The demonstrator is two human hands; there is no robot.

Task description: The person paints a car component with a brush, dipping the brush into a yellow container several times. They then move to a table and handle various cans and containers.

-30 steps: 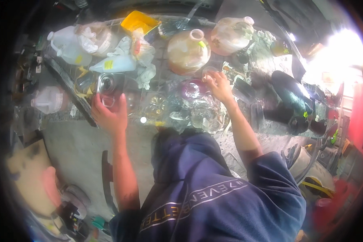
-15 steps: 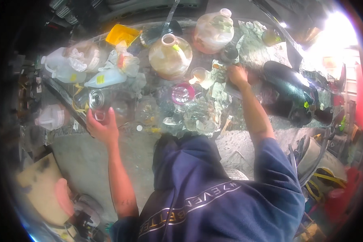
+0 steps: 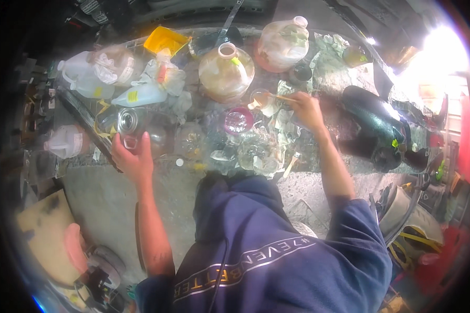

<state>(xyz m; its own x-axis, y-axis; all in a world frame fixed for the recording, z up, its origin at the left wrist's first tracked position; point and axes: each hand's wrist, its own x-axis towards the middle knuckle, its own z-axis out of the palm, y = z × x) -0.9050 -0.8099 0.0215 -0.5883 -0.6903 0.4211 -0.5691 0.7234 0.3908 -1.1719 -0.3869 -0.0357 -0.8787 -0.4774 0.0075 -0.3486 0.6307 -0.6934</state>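
Note:
My left hand [image 3: 134, 159] is curled at the near end of a shiny rectangular container [image 3: 128, 121] with a round ringed top, thumb and fingers on either side of it. In my right hand [image 3: 307, 110], pinched between the fingers, is a thin wooden stick [image 3: 284, 97]. It points left, its far end at the rim of a small clear cup [image 3: 259, 97] with pale brownish contents. Whether the stick ends in bristles cannot be made out. A pink-rimmed bowl [image 3: 238, 121] stands just nearer than the cup.
Two large jugs, one round and cloudy [image 3: 226, 73] and one reddish at its base [image 3: 282, 46], stand at the back beside a yellow tub [image 3: 165, 41]. Bottles [image 3: 140, 96] lie at left. A glossy black curved part [image 3: 373, 112] is at right; a brush [image 3: 291, 165] lies near the front edge.
My right hand has lifted the stick from the crumpled paper and swung it toward the cup. My left hand stays at the container. The whole view has shifted slightly.

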